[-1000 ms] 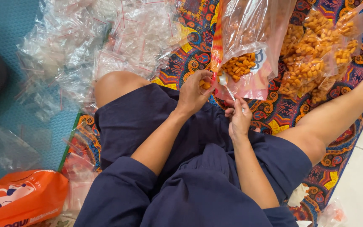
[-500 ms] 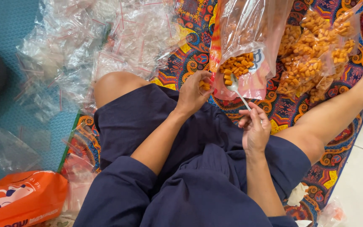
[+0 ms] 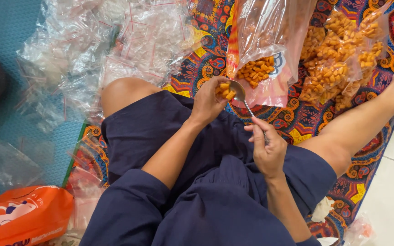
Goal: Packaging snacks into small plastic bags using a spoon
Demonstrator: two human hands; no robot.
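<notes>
- Scooping is the step in hand, by my reading: the right hand [image 3: 267,148] grips the handle of a metal spoon [image 3: 240,93], whose bowl sits just beside the left hand [image 3: 210,100].
- That left hand is cupped narrowly around a small clump of orange snack pieces [image 3: 225,90], held above the lap, close to the mouth of the open bag.
- Next, the move probably calls for a steady spoon and a held-open small bag, so that no pieces spill onto the lap.
- An open clear bag with a red and yellow edge [image 3: 263,50] stands just ahead of the hands, with orange pieces pooled low inside.
- Filled clear packets [image 3: 343,59] lie to its right on the patterned mat [image 3: 197,68].
- Empty clear bags [image 3: 96,50] are heaped at the left.
- An orange pouch with a cartoon picture [image 3: 21,216] lies at the lower left.
</notes>
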